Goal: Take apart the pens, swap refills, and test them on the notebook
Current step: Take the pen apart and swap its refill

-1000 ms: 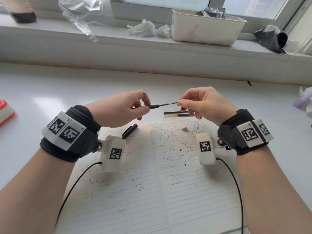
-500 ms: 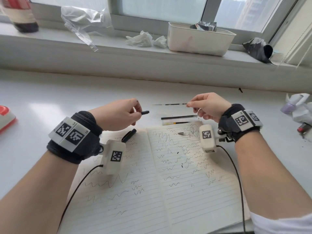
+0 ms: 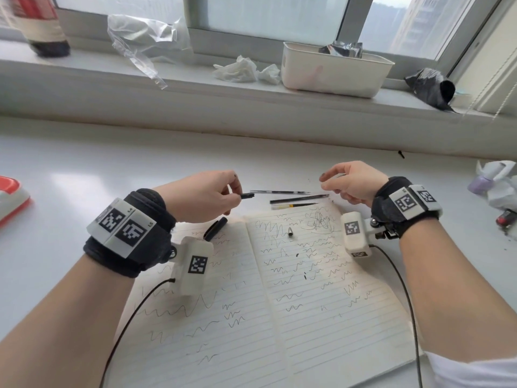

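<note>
The left hand (image 3: pixel 207 198) pinches a short black pen piece (image 3: pixel 247 195) between thumb and fingers, its open end pointing right. The right hand (image 3: pixel 354 183) hangs just above the desk (image 3: pixel 84 169) with its fingers loosely curled and nothing in its grip. Between the two hands, a thin refill (image 3: pixel 279 192) lies on the desk just past the tip of the held piece, apart from both hands. A little nearer the person lie a black tube (image 3: pixel 299 198) and a second refill with a yellow band (image 3: pixel 293 205), side by side at the top edge of the notebook (image 3: pixel 279 303).

The step in hand looks like the swap itself: the right hand would best pick the refill that did not come from this piece, take it near one end, and feed it in straight, while the left hand keeps the piece level and steady. The parts are thin and roll easily, so a light, low pinch suits them.

Below the left hand a black pen part (image 3: pixel 215 229) rests on the left page, and a small metal tip (image 3: pixel 290 231) sits on the right page among the scribbles. Farther out, the white desk meets a windowsill (image 3: pixel 84 79) carrying a white tub (image 3: pixel 333 72), crumpled tissue (image 3: pixel 246 70), clear plastic wrap (image 3: pixel 140 35) and a bottle (image 3: pixel 42 26).
</note>
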